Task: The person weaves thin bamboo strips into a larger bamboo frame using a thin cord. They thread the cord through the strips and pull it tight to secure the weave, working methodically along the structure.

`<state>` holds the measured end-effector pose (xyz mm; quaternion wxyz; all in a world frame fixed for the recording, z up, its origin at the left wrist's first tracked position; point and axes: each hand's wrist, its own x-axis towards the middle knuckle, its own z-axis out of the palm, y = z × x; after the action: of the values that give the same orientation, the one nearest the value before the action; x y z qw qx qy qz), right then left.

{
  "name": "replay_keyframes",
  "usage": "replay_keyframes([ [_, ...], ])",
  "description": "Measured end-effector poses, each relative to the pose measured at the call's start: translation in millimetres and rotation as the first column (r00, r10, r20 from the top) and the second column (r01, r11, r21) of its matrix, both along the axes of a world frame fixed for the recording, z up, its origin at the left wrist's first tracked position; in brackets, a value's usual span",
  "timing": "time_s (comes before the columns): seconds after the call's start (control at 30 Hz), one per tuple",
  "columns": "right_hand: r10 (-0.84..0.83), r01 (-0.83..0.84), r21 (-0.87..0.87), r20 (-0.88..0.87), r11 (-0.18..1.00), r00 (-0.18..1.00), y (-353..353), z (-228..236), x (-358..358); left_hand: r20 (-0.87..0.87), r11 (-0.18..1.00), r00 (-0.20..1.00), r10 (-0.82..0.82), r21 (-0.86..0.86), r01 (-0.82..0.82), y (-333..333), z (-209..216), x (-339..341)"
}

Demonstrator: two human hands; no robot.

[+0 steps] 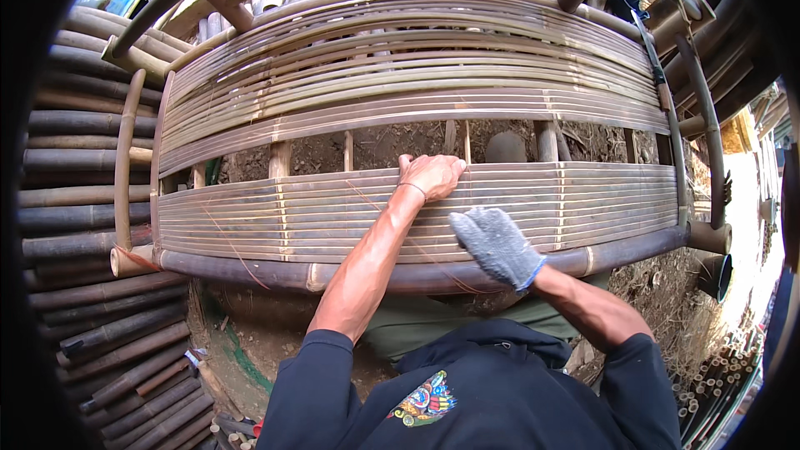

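Observation:
A bamboo bench frame with rows of thin bamboo slats spans the view in front of me. My left hand (430, 177), bare with a thin band at the wrist, has its fingers curled over the far edge of the near slat panel (350, 208). My right hand (498, 246) wears a grey knitted glove with a blue cuff. It hovers over or rests on the same panel, fingers together and bent; what they hold, if anything, is hidden. Thin reddish cord (237, 254) trails over the slats and front pole (400, 277).
Beyond a gap showing soil and cross supports lies a far slat panel (400, 58). A long, thin tool (654, 58) leans at the right end. Dark bamboo poles (92, 154) are stacked at left; cut bamboo ends (717, 375) lie lower right.

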<state>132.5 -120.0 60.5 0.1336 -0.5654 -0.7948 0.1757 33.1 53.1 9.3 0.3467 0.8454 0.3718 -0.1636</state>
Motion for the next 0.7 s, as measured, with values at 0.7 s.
replay_keyframes([
  [0.7, -0.392, 0.391, 0.106, -0.014, 0.914, 0.92, -78.1, -47.2, 14.8, 0.391, 0.966, 0.884, 0.254, -0.145, -0.214, -43.2, -25.7, 124.7],
])
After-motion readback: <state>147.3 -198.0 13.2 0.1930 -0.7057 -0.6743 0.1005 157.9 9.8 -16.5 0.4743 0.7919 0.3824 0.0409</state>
